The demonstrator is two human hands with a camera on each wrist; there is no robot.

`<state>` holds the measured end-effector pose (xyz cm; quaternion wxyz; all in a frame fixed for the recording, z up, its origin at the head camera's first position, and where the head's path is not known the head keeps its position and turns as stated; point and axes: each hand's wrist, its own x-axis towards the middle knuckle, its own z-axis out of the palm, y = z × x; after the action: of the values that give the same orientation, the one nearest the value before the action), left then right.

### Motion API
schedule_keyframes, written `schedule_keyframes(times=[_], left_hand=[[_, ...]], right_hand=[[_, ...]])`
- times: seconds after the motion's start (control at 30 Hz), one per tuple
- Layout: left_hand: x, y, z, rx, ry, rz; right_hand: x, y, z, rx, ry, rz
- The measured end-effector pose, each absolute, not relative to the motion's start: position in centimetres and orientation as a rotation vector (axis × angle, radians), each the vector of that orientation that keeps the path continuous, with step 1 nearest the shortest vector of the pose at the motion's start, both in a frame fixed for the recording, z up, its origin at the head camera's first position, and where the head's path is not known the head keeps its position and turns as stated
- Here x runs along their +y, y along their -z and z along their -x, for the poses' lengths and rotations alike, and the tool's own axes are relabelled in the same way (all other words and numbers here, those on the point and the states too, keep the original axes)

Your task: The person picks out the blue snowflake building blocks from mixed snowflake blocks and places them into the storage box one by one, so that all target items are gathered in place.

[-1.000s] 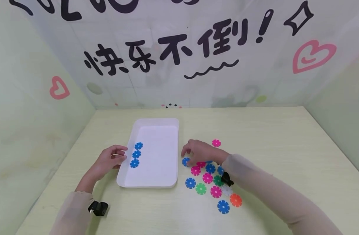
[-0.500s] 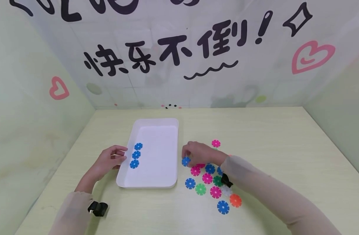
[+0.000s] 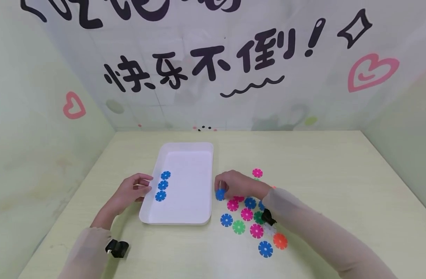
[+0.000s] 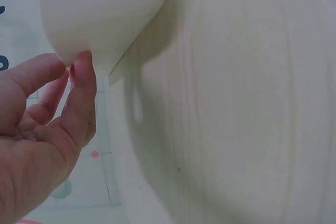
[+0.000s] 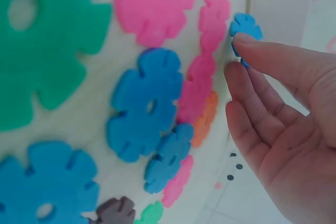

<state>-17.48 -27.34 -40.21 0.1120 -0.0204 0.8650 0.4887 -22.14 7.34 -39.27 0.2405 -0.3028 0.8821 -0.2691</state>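
Note:
A white tray (image 3: pixel 188 186) lies left of centre on the table, with three blue snowflake discs (image 3: pixel 163 185) in a row along its left side. My left hand (image 3: pixel 131 192) holds the tray's left rim with thumb and fingertips, seen up close at the edge (image 4: pixel 79 59) in the left wrist view. Just right of the tray, my right hand (image 3: pixel 235 184) pinches a blue snowflake disc (image 3: pixel 220 194) between thumb and forefinger. In the right wrist view that disc (image 5: pixel 245 24) stands tilted on edge, partly behind the thumb, the other fingers curving below.
Loose plastic snowflake discs in pink (image 3: pixel 246 214), blue (image 3: pixel 226 220), light green (image 3: pixel 239 227), dark green (image 3: pixel 258 217), white and orange (image 3: pixel 280 241) lie under and in front of the right forearm. The printed wall (image 3: pixel 185 112) rises behind the table.
The right thumb and fingers have closed on the blue disc, which has tipped up from lying flat. The left hand and tray hold their place; the head view shifts slightly.

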Motion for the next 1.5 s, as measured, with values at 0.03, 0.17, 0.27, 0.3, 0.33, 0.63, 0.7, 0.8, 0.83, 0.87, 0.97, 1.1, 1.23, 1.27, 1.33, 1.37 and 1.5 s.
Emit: schedule_keyframes(times=[0.03,0.17,0.27,0.3,0.33,0.63,0.7,0.8,0.83,0.87,0.97,1.1,1.23,1.27,1.33,1.37,1.5], left_hand=[[-27.3,40.2,17.5,2.540,-1.434,0.061],[-27.3,40.3,17.4,2.539,-1.434,0.068],[-27.4,40.3,17.4,2.542,-1.431,0.070],[-27.4,40.4,17.4,2.543,-1.431,0.069],[-27.4,40.4,17.4,2.545,-1.429,0.067],[-27.6,40.1,17.5,2.540,-1.430,0.062],[-27.7,40.0,17.5,2.542,-1.431,0.059],[-27.7,39.9,17.5,2.543,-1.434,0.057],[-27.7,39.9,17.5,2.541,-1.436,0.055],[-27.7,39.9,17.5,2.540,-1.440,0.052],[-27.8,40.0,17.5,2.529,-1.448,0.049],[-27.7,40.1,17.6,2.529,-1.446,0.057],[-27.6,40.2,17.6,2.528,-1.439,0.079],[-27.6,40.2,17.6,2.525,-1.438,0.085],[-27.5,40.2,17.5,2.518,-1.441,0.094],[-27.5,40.2,17.5,2.515,-1.443,0.098],[-27.3,40.0,17.4,2.508,-1.450,0.085]], right_hand=[[7.4,39.3,22.2,2.409,0.750,0.843],[7.6,38.9,22.4,2.396,0.794,0.927],[7.7,38.3,22.5,2.390,0.829,0.977],[7.7,38.1,22.5,2.385,0.846,0.989],[7.6,37.8,22.5,2.381,0.861,0.995],[6.3,35.3,23.1,2.359,0.926,1.046],[5.5,35.0,23.6,2.360,0.942,1.037],[4.0,34.9,24.5,2.345,0.980,1.024],[3.4,34.8,24.8,2.342,0.992,1.023],[2.9,34.8,25.1,2.339,1.007,1.022],[1.2,34.7,25.8,2.327,1.069,1.031],[-1.1,34.6,26.4,2.293,1.191,1.017],[-3.3,35.0,26.9,2.273,1.268,0.963],[-3.7,35.1,27.0,2.278,1.275,0.942],[-4.6,35.5,27.3,2.288,1.294,0.895],[-4.9,35.6,27.4,2.293,1.304,0.864],[-6.1,36.0,27.5,2.323,1.326,0.740]])
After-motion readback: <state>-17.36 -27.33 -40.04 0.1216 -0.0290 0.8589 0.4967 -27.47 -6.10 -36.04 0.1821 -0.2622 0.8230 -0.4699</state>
